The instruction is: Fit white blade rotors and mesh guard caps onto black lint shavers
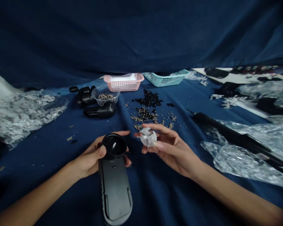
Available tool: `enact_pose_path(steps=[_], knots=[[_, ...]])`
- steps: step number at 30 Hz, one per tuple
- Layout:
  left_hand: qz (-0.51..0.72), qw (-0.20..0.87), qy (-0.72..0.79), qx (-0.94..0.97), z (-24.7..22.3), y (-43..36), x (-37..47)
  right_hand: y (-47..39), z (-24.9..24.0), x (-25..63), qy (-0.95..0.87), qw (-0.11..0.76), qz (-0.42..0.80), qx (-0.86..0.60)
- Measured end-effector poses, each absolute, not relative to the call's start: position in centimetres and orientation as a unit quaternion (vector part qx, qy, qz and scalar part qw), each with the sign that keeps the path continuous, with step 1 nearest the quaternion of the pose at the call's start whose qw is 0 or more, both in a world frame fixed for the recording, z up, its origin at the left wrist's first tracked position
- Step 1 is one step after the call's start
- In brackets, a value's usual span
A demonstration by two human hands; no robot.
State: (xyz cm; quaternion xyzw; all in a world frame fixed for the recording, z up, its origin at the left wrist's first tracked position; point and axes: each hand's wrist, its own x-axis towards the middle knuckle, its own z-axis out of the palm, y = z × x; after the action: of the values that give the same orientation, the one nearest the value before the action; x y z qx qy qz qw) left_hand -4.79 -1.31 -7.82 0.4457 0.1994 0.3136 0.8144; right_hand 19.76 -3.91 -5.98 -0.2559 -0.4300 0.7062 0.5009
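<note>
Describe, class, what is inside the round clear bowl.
Inside the clear bowl is a heap of tiny dark and pale pieces, perhaps screws. Whatever lies beneath is covered and cannot be seen.

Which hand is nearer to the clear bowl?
Left. The left hand is on the near side of the clear bowl; the right hand is farther off, toward its right.

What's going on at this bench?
A person's left hand holds a black housing with a round cup at its top; the right hand holds a white plastic piece just beside it, not touching. Loose screws lie on the blue cloth beyond.
</note>
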Motion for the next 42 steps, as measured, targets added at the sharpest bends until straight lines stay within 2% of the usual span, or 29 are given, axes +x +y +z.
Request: enact_pose_path(steps=[7, 15, 31, 42], knots=[[0.298, 0.857, 0.299, 0.296, -6.8, -2.6, -3.0, -4.2, -6.2, 19.4, -0.490, 0.484, 0.672, -0.270], [0.301, 0.829, 0.408, 0.234, -6.1, -3.8, -1.6, -4.6, -6.0, 19.6, -0.570, 0.478, 0.579, -0.334], [0.395, 0.785, 0.455, 0.141, -5.3, -5.3, -0.9, -4.8, -6.3, 19.4, -0.556, 0.476, 0.631, -0.258], [0.307, 0.832, 0.436, 0.151, -6.5, -5.2, -1.5, -4.5, -6.3, 19.8, -0.492, 0.474, 0.693, -0.230]])
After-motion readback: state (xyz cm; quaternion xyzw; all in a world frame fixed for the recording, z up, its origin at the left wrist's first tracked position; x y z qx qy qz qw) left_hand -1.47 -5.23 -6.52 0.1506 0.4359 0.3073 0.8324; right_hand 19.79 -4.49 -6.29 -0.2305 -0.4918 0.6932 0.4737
